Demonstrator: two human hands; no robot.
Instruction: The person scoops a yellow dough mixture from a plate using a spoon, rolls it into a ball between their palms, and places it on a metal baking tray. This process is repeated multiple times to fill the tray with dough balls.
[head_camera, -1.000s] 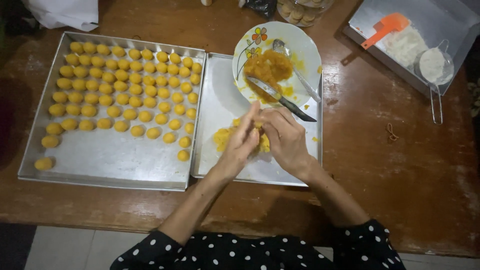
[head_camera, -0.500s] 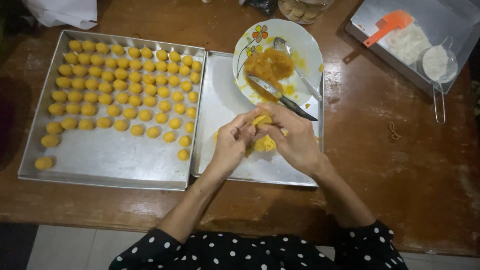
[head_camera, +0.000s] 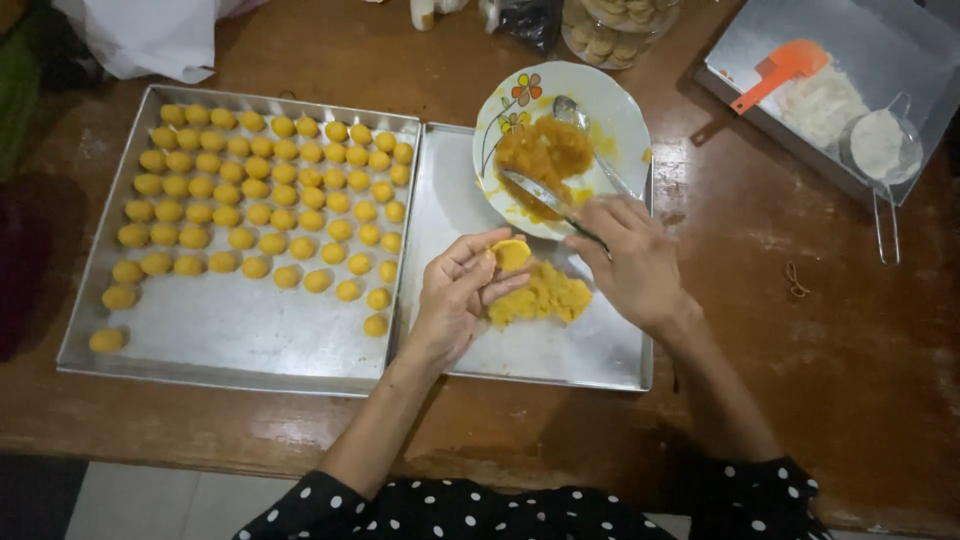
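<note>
The left hand (head_camera: 455, 295) now sits cupped and half-open over the right-hand tray (head_camera: 600, 370), with a flattened yellow disc of dough (head_camera: 511, 254) resting on its fingertips, thumb curled in beside it. A moment ago both hands were pressed together over the dough, working it between them; they have since parted, and the right hand (head_camera: 630, 260) has swung away toward the far side to close its fingers around the handle of a knife (head_camera: 548, 196), whose blade lies across the orange filling (head_camera: 545, 160) on the flowered plate (head_camera: 620, 110). A spoon (head_camera: 570, 110) lies in the same plate, farther off. So the piece looks shaped into a small cup and the work seems to have passed from flattening to filling. Just beneath the left hand, on the tray floor, lies the remaining lump of dough (head_camera: 545, 298). The left-hand tray (head_camera: 230, 350) carries rows of finished yellow balls (head_camera: 260, 190), its near half mostly bare metal. Far right on the wooden table (head_camera: 800, 400) stands another tray with flour, an orange spatula (head_camera: 775, 72) and a small sieve (head_camera: 880, 145).
</note>
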